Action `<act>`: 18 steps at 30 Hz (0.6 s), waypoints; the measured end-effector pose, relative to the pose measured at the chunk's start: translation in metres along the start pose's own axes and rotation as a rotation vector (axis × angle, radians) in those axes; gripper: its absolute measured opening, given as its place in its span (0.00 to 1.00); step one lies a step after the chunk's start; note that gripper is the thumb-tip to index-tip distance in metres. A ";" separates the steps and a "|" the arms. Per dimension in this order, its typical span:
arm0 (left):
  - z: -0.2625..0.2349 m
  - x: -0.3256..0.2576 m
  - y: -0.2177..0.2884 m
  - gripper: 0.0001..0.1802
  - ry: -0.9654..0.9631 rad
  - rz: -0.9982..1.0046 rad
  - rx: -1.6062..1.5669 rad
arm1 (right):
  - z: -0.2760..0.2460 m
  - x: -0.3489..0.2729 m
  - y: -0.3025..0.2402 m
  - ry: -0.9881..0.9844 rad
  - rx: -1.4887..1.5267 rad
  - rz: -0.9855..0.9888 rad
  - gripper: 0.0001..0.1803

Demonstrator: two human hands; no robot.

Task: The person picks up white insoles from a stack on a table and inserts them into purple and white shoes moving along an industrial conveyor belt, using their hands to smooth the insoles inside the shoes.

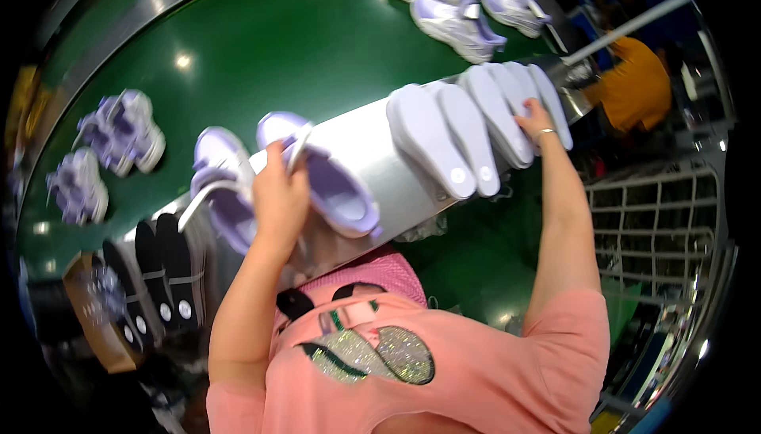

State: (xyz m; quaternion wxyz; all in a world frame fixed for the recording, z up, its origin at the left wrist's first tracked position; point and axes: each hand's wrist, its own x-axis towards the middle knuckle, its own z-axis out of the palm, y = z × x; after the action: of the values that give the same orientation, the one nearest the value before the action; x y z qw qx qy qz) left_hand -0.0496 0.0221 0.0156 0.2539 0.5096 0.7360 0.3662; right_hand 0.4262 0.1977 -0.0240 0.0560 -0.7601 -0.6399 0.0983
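Observation:
A white and lilac sneaker (341, 188) stands on the metal ledge, its opening toward me. My left hand (281, 196) is closed on the tongue and white strap at its top. Just left of that hand is a matching sneaker (226, 196), with a pale strap sticking out. Over at the right end of the ledge, my right hand (536, 121) reaches among white insoles (428, 137) laid side by side. Its fingers and thumb close at the edge of one insole (507, 125); the exact grip is partly blurred.
Beyond the metal ledge (365, 141) runs a green belt (277, 53). More lilac sneakers sit on it at left (127, 133) and far right (452, 22). Bundled black insoles (170, 267) and a cardboard box (99, 307) are at lower left. A wire rack (658, 220) and a person in orange (634, 85) are at right.

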 end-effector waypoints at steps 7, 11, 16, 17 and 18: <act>0.004 -0.006 0.007 0.16 -0.018 -0.040 -0.211 | -0.039 -0.011 -0.004 0.209 0.051 -0.008 0.26; 0.021 -0.017 -0.003 0.14 0.144 0.090 -0.201 | -0.086 -0.068 -0.107 -0.155 0.931 0.055 0.14; 0.027 -0.023 -0.002 0.13 0.128 0.083 -0.164 | -0.090 -0.192 -0.226 -0.908 0.733 -0.183 0.13; 0.025 -0.022 -0.003 0.14 0.130 0.085 -0.148 | -0.087 -0.203 -0.243 -1.050 0.589 -0.069 0.14; 0.025 -0.022 -0.005 0.14 0.159 0.126 -0.148 | -0.077 -0.206 -0.250 -1.026 0.471 -0.190 0.14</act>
State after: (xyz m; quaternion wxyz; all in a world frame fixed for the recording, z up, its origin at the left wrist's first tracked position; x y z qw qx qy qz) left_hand -0.0262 0.0070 -0.0034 0.2082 0.5042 0.6913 0.4739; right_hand 0.1695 0.0414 0.1202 -0.0852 -0.5211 -0.6117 0.5891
